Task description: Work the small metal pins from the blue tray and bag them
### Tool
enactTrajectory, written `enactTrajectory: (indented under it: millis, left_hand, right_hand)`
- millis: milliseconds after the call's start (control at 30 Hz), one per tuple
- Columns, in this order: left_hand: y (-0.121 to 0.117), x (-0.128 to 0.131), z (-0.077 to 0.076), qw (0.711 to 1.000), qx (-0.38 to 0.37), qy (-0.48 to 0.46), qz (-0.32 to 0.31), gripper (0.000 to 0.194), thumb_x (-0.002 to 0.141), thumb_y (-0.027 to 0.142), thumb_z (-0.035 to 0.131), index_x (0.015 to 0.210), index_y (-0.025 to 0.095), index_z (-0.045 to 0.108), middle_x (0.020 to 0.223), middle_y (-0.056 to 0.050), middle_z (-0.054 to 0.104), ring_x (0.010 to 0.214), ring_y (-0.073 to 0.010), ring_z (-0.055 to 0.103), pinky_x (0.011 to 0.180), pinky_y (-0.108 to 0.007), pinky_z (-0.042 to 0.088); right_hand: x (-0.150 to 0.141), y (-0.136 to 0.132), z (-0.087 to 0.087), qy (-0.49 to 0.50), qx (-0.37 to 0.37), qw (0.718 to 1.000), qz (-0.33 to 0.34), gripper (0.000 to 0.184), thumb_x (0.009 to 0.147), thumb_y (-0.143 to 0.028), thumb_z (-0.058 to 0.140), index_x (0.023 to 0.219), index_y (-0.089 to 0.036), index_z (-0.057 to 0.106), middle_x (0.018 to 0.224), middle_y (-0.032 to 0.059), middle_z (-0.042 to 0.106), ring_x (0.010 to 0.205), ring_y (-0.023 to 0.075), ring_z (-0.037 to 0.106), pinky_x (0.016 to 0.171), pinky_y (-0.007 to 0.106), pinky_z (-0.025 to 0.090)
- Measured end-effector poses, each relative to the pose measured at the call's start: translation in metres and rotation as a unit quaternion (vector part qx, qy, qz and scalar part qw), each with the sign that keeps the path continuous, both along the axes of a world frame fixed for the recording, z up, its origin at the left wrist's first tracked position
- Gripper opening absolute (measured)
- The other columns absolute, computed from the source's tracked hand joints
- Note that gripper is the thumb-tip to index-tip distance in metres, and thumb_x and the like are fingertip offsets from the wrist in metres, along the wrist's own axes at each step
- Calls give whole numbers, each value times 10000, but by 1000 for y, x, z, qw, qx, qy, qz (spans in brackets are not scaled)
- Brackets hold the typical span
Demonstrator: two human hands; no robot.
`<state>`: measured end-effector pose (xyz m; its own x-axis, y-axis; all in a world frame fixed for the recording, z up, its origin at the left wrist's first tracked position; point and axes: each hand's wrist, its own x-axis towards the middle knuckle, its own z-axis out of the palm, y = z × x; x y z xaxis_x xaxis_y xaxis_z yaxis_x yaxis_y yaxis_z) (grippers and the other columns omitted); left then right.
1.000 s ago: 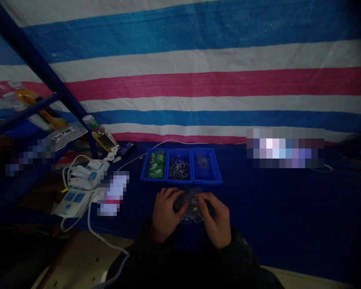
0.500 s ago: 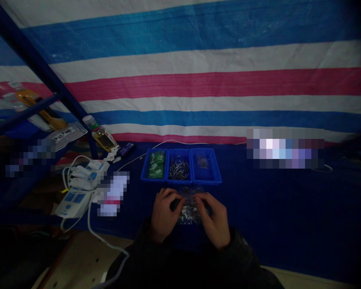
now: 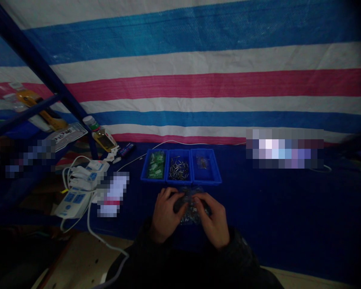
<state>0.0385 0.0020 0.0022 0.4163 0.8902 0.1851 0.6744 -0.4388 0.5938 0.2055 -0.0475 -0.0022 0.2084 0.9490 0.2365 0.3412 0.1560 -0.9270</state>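
Note:
A clear plastic bag [image 3: 191,215] lies on the blue table in front of me, with small shiny bits showing in its lower part. My left hand [image 3: 166,214] pinches its upper left side between thumb and fingers. On the opposite side, my right hand [image 3: 213,218] has its thumb and forefinger closed on the plastic. Just beyond are three joined blue bins: the left bin [image 3: 142,176] contains green-and-clear packets, the middle bin [image 3: 179,152] many short metal pins or screws, and the right bin [image 3: 209,176] one small clear packet.
To the left lie a white power strip [image 3: 75,208] with plugs and looping cables, and a blurred-out phone-like object [image 3: 114,194]. A drink bottle [image 3: 100,134] leans by the blue metal frame [image 3: 48,76]. A pixelated bright object [image 3: 284,148] is at the back right, before a striped tarp [image 3: 198,84].
Both hands stay at the bag while their fingers shift slightly along its upper edge. My right hand has drawn a little to the left. The bins have not moved.

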Motion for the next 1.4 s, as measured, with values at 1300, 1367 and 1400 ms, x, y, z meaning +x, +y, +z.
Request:
enactTrajectory:
  millis: [1300,1367,1400]
  left_hand:
    - [2,-3,5,992,-8,-127,14,195,973,242,599,1054,246,776,1062,-62,728,1028,-228,633,956,-414,499]
    - [2,-3,7,988,-7,-152,14,191,972,240,600,1033,235,780,1033,-66,734,1007,-224,641,927,-392,514]
    - [1,-3,8,986,-8,-164,8,188,970,239,602,1023,231,782,1016,-65,739,991,-221,648,912,-381,521]
  right_hand:
    - [-1,3,0,-24,26,999,-24,130,954,-304,600,1010,-228,690,1018,58,676,817,192,655,749,334,538]
    - [-1,3,-3,-26,29,999,-25,145,941,-306,618,1044,-231,688,1054,63,663,775,179,647,750,344,546]
    - [-1,3,-4,-27,29,999,-23,158,938,-308,623,1062,-233,686,1065,64,659,767,176,644,753,347,549]
